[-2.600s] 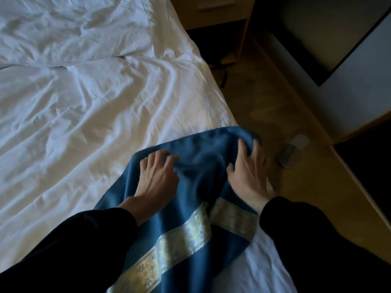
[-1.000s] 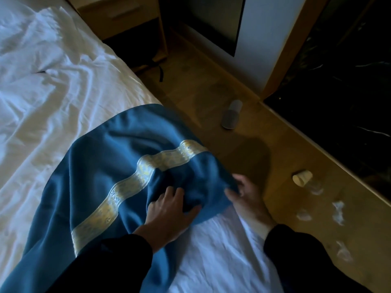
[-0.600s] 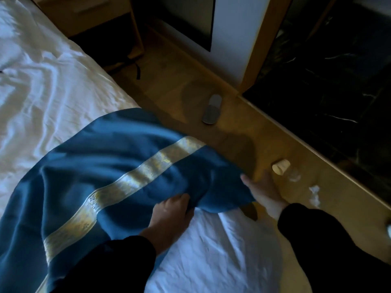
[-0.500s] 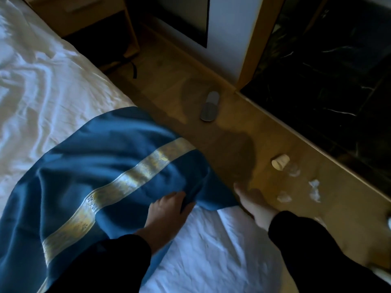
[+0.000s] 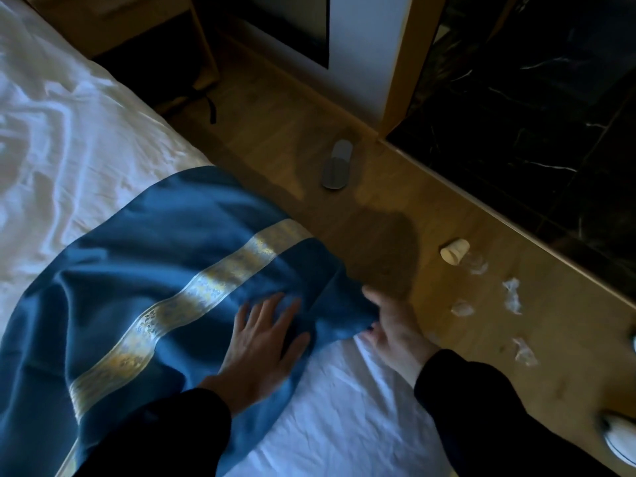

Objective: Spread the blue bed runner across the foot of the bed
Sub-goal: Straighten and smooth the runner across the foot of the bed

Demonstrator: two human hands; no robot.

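The blue bed runner (image 5: 137, 270), with a gold patterned stripe along its length, lies across the white bed (image 5: 69, 125) and hangs over the bed's right edge. My left hand (image 5: 261, 342) rests flat on the runner near its lower corner, fingers spread. My right hand (image 5: 392, 325) is at the bed's edge and pinches the runner's corner between thumb and fingers. Both arms wear dark sleeves.
A wooden floor (image 5: 344, 108) runs beside the bed, with a grey slipper (image 5: 337, 165), a tipped paper cup (image 5: 454, 251) and several crumpled tissues (image 5: 512, 299). A nightstand (image 5: 144, 29) stands at the back, black marble (image 5: 550, 115) at right. A white shoe (image 5: 619, 438) shows bottom right.
The runner has been pulled out toward the bed's right edge and now lies much wider. My left hand has flattened on the cloth and my right hand has closed on its corner.
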